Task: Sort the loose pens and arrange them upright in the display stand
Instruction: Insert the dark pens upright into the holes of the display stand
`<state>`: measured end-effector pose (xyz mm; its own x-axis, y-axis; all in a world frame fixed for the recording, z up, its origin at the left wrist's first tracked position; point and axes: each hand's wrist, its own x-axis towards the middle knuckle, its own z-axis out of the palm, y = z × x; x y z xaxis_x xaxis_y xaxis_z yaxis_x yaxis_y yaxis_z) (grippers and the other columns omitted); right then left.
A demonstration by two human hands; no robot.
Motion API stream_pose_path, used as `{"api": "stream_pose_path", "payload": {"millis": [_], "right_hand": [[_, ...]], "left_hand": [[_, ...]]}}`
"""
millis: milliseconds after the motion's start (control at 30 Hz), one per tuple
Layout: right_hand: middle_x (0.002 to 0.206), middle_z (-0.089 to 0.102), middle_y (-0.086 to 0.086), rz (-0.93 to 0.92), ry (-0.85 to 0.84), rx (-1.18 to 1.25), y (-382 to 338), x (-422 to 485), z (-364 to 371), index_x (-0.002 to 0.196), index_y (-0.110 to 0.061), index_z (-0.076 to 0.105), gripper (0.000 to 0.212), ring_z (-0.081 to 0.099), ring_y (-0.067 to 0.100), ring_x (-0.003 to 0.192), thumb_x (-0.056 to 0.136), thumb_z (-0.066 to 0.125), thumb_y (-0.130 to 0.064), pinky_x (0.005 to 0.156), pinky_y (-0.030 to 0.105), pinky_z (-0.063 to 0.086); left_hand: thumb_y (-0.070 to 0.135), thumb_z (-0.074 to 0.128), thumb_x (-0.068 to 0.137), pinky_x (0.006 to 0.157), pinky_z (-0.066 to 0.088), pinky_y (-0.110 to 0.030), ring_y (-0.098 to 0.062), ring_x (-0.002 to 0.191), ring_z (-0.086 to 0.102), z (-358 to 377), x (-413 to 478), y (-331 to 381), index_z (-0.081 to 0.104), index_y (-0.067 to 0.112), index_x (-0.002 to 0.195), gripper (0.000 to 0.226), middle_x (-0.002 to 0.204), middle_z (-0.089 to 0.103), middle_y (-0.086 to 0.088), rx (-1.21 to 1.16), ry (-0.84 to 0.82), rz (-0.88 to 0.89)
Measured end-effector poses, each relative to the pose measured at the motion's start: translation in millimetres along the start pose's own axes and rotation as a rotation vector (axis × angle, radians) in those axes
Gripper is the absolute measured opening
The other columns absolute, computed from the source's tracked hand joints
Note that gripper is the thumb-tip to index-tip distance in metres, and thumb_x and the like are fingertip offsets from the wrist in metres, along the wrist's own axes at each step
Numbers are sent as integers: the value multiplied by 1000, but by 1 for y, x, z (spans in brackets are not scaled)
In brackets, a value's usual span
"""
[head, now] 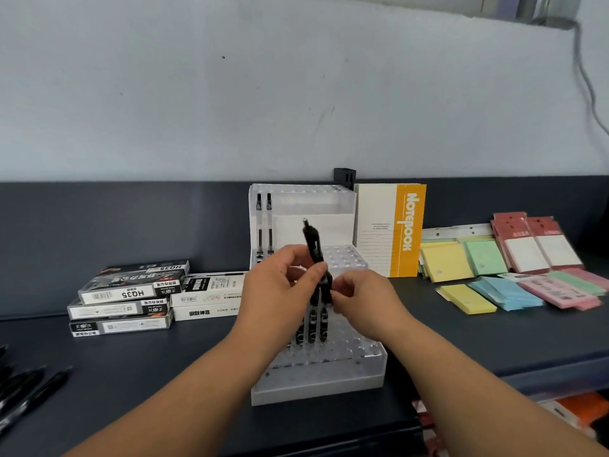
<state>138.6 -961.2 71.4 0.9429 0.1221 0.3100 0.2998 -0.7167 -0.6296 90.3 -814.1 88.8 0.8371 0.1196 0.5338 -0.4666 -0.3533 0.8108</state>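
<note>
A clear stepped display stand (362, 374) stands in the middle of the dark counter. My left hand (280, 285) grips a bunch of black pens (313, 245), held upright over the stand's front tier. My right hand (359, 296) pinches one pen of that bunch at its lower part. Several black pens stand in holes of the front tier (312, 328). Two more pens (264, 222) stand upright in the back tier at the left. Loose black pens (29, 390) lie on the counter at the far left.
Stacked pen boxes (128, 295) lie left of the stand. A notebook (390, 229) leans against the wall to its right, with coloured sticky-note pads (487, 275) beyond. The counter's front edge drops off at the lower right.
</note>
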Motion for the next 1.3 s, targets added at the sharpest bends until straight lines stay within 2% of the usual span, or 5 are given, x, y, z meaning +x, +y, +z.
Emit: {"api": "stream_pose_path", "payload": {"millis": [400, 533, 800, 1033, 1300], "right_hand": [[89, 73, -10, -33, 22, 541, 15, -7, -32, 100, -30, 73, 16, 64, -3, 66, 92, 60, -32, 63, 18, 51], [88, 71, -17, -148, -139, 448, 17, -5, -34, 103, -35, 71, 17, 64, -6, 76, 89, 65, -28, 67, 10, 49], [88, 71, -12, -183, -52, 317, 28, 11, -21, 98, -27, 72, 14, 67, 2, 80, 85, 71, -32, 75, 21, 54], [78, 64, -15, -159, 35, 207, 23, 16, -13, 87, -28, 65, 16, 59, -3, 73, 81, 73, -41, 63, 13, 42], [83, 66, -14, -190, -22, 139, 24, 17, -18, 101, -24, 72, 22, 59, -6, 75, 84, 72, -37, 63, 6, 39]], "left_hand": [[36, 67, 87, 58, 41, -6, 7, 63, 55, 39, -7, -20, 70, 27, 100, 17, 68, 56, 22, 417, -58, -67], [32, 64, 90, 75, 53, -27, -6, 77, 64, 45, -9, -20, 70, 27, 103, 15, 84, 69, 11, 485, -96, -68], [32, 62, 91, 80, 53, -28, -4, 80, 63, 35, -5, -13, 66, 31, 115, 25, 90, 69, 15, 600, -23, 31], [45, 54, 92, 75, 52, -29, -12, 79, 65, 29, 16, -4, 63, 34, 119, 30, 79, 70, 7, 726, 0, 14], [35, 59, 92, 42, 39, -14, -1, 37, 55, 32, 31, -10, 66, 31, 95, 8, 55, 64, 6, 492, -89, -184]]}}
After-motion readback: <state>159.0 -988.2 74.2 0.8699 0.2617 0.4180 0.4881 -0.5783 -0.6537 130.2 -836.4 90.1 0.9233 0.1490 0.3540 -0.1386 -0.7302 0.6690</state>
